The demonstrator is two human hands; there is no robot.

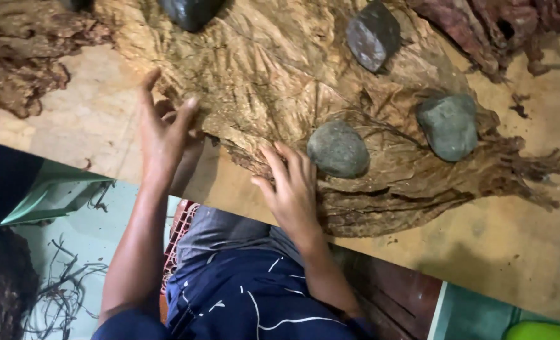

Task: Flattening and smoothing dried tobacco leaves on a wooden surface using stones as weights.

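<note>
Leaves, dry, brown and wrinkled, lie in a flat pile (280,75) on the pale wooden desk (519,252), their long axis running away from the person's body. The right hand (292,189) rests on the near edge, fingers (286,165) spread flat, gripping nothing, just beside a rounded grey stone (338,148). The left hand (163,135) hovers open at the pile's left edge, equally near. Four grey stones show fully on the pile, and the edge of a fifth at the top.
</note>
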